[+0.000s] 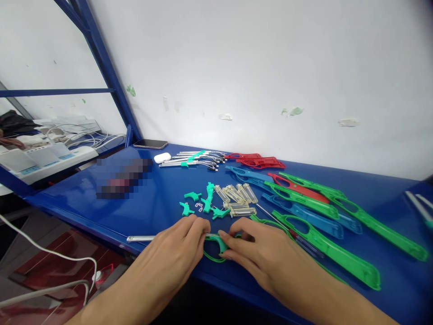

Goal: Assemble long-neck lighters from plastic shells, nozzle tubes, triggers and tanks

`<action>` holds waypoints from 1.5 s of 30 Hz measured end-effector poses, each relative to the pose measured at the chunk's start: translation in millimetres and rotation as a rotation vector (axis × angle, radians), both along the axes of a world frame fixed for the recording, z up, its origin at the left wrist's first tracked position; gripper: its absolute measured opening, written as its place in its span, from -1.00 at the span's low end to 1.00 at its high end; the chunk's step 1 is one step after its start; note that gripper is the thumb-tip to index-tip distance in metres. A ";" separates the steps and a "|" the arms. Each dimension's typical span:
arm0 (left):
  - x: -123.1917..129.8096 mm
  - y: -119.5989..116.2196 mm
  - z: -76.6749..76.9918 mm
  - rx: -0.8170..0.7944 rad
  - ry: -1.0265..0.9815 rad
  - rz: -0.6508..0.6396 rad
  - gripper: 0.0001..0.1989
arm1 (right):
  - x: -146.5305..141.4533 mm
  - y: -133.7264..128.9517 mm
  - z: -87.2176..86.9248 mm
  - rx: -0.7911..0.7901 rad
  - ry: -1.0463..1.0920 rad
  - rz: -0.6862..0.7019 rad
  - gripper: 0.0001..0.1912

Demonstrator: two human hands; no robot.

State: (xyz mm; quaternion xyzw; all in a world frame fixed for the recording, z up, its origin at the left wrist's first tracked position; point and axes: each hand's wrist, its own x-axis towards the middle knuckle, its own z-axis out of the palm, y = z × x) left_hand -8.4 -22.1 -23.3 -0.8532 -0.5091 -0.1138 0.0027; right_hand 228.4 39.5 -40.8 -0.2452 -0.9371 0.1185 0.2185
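Near the front edge of the blue table, my left hand (181, 239) is closed around a thin silver tube (140, 238) whose end sticks out to the left. My right hand (259, 246) pinches a teal trigger piece (221, 244) beside the tube. A green looped part (213, 258) shows beneath the fingers of both hands. Just beyond lie loose teal triggers (208, 198), small white clips (199, 206) and several clear plastic cartridges (240, 209). Where tube and trigger meet is mostly hidden by my fingers.
Green (338, 255), blue (311, 219) and red (301, 188) handle shells lie right. Wired silver rods (192, 159), red shells (260, 160), a white case (163, 158) and a phone (150, 144) sit at the back. Power strips (50, 158) with cables stand left.
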 end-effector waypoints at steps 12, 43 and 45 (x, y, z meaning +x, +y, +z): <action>-3.1 1.5 -10.4 0.001 -0.151 0.029 -0.73 | -0.2 -0.9 0.8 -0.002 -0.006 -0.007 -0.80; 2.8 5.2 -7.4 -0.025 -0.493 0.142 -0.90 | -2.4 -0.7 1.6 -0.016 -0.024 -0.008 -0.80; 2.6 7.9 -7.5 0.017 -0.505 0.154 -0.90 | -2.0 -0.4 1.9 -0.015 -0.022 -0.004 -0.78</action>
